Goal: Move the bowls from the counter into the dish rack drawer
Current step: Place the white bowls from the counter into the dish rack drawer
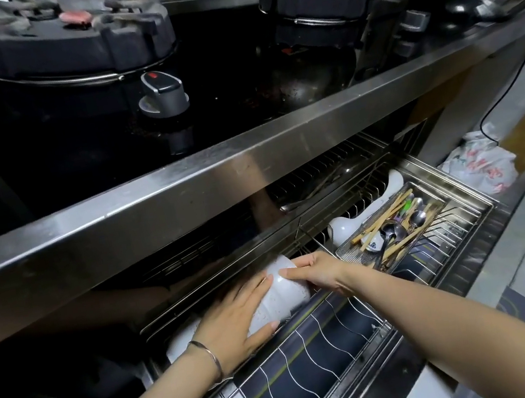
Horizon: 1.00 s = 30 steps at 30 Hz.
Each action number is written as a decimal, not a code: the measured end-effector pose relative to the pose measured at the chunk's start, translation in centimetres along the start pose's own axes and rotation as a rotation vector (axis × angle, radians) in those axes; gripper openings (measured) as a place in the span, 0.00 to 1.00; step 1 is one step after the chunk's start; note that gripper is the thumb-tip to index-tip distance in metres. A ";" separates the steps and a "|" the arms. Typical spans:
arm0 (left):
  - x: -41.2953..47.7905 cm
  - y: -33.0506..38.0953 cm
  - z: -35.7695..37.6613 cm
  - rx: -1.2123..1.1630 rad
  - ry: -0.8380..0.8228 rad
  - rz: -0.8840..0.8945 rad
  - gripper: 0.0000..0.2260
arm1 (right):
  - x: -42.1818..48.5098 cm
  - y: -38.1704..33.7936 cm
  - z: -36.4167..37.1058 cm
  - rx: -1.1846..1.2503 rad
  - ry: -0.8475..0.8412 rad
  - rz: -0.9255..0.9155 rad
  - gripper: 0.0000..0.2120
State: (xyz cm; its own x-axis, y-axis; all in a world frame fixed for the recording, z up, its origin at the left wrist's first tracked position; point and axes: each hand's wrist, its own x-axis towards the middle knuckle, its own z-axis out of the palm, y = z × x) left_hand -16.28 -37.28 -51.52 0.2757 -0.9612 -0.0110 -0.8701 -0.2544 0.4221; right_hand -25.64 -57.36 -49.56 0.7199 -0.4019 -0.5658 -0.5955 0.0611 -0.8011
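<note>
Item: nested white bowls (280, 294), on their side at near left of dish rack drawer (476, 197); probably heavy, slick, chippable; your left hand (236, 321) lies flat, right hand (318, 271) pinches; support both ends.

No readable text for you here. The plastic bag (481, 165) on the right carries red print, but it's crumpled and blurred, so you get no letters out of it. The white spoon (373, 244) in the cutlery tray (346, 249) has small blue marks, too small to tell whether they're characters or pattern. The stove knob (162, 85) shows a red mark only, no digits or scale. No brand, label or number legible on the steel counter edge (248, 166).
</note>
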 end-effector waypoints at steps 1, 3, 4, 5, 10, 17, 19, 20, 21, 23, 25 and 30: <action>0.2 0.0 0.0 -0.004 -0.013 -0.008 0.30 | -0.1 -0.1 -0.1 -0.025 0.019 -0.013 0.15; 0.7 0.3 0.0 0.001 -0.036 -0.022 0.30 | -0.2 -0.1 -0.4 -0.061 0.043 -0.021 0.15; 1.0 0.4 0.0 0.010 -0.047 -0.030 0.30 | -0.3 -0.2 -0.5 -0.072 0.045 -0.017 0.15; 1.2 0.6 0.0 0.021 -0.060 -0.039 0.30 | -0.6 -0.3 -0.6 -0.082 0.039 -0.010 0.16; 2.4 1.6 -0.6 0.077 -0.160 -0.073 0.31 | -2.3 -1.1 -1.5 -0.219 0.040 0.041 0.17; 2.0 3.3 -2.7 0.177 -0.264 -0.089 0.31 | -8.1 -4.1 -2.4 -0.382 0.195 -0.102 0.20; 1.2 4.6 -4.2 0.167 -0.212 -0.052 0.30 | -11.0 -5.3 -2.5 -0.332 0.231 -0.221 0.18; 0.7 5.4 -5.2 0.150 -0.167 -0.025 0.30 | -12.5 -6.1 -2.5 -0.297 0.251 -0.278 0.18; 0.1 6.3 -6.4 0.127 -0.112 0.006 0.30 | -14.1 -6.9 -2.5 -0.268 0.273 -0.330 0.17; -1.5 8.3 -9.6 0.081 0.002 0.082 0.29 | -17.3 -8.8 -2.5 -0.221 0.308 -0.425 0.16; -3.6 10.4 -13.5 0.044 0.113 0.167 0.28 | -20.4 -11.1 -2.1 -0.201 0.331 -0.517 0.15; -10.3 13.2 -24.1 0.022 0.420 0.308 0.27 | -25.9 -17.9 1.5 -0.193 0.291 -0.758 0.16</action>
State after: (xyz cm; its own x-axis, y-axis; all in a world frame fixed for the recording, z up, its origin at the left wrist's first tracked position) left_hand -20.76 -28.14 -24.00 0.1416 -0.8673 0.4772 -0.9440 0.0268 0.3289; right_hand -33.08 -46.65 -20.86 0.8451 -0.4928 0.2071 -0.0567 -0.4679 -0.8819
